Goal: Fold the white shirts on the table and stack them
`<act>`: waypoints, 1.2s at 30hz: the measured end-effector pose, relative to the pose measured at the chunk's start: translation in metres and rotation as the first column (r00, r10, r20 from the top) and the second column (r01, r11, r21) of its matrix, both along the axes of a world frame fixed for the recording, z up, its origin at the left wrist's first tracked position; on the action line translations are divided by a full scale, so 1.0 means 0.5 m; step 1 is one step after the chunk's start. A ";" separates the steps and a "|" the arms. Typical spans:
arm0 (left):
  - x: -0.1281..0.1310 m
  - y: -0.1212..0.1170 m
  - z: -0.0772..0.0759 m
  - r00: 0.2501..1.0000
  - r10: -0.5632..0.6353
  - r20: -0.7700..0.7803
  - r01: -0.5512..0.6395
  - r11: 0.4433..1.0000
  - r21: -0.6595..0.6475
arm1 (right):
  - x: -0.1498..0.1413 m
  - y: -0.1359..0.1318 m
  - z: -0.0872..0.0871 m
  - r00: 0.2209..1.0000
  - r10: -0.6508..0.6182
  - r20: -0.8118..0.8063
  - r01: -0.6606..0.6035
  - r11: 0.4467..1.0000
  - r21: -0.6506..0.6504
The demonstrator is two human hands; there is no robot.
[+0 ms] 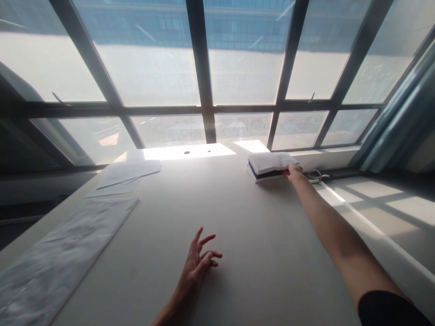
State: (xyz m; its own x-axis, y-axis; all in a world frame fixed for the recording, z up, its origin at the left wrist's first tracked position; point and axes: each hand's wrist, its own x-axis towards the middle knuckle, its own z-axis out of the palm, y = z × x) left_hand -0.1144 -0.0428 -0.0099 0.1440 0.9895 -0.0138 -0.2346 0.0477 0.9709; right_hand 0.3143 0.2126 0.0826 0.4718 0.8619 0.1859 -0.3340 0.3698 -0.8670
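My right hand (294, 172) is stretched out to the table's far right corner. Its fingers are closed on the near right edge of a stack of papers (273, 162), which has white sheets above and below a dark layer. Whether that dark layer is a folder or a book I cannot tell. My left hand (200, 258) is held over the middle of the white table (217, 203), fingers spread and bent, with nothing in them.
Loose white sheets (131, 172) lie at the table's far left. A long, wrinkled whitish sheet (68, 258) covers the near left. Beyond the far edge are dark-framed windows (205, 108). A cable (316, 175) lies right of the stack, and a curtain (397, 108) hangs at the right.
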 end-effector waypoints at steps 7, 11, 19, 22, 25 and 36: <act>0.005 0.002 0.009 0.999 -0.011 -0.040 0.011 1.000 0.019 | -0.076 -0.033 -0.043 0.569 -0.146 0.809 0.326 0.944 -0.059; 0.006 -0.001 0.012 0.999 -0.016 -0.037 0.017 0.999 0.027 | -0.163 -0.049 -0.065 0.318 0.103 0.943 0.321 0.924 -0.209; 0.020 -0.010 0.017 0.998 -0.042 -0.055 0.045 0.997 0.059 | -0.415 -0.192 -0.154 0.236 0.223 0.946 0.058 0.968 -0.243; 0.024 -0.014 0.017 0.993 -0.100 -0.059 0.103 0.993 0.058 | -0.505 -0.261 -0.199 0.190 0.330 0.925 0.024 0.940 -0.340; 0.026 -0.016 0.010 0.992 -0.108 -0.061 0.112 0.991 0.073 | -0.556 -0.312 -0.227 0.046 0.327 0.944 -0.093 0.942 -0.322; -0.005 -0.024 0.036 0.948 -0.128 -0.292 0.195 0.957 0.213 | -0.542 -0.347 -0.236 -0.258 0.132 0.957 -0.381 0.897 -0.226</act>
State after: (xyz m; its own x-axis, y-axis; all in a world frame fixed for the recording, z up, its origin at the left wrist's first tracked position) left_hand -0.1169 -0.0547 0.0079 0.3259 0.9324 0.1560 0.0319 -0.1757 0.9839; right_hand 0.0432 0.0390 -0.0354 -0.6150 0.7562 0.2235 0.7150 0.6543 -0.2464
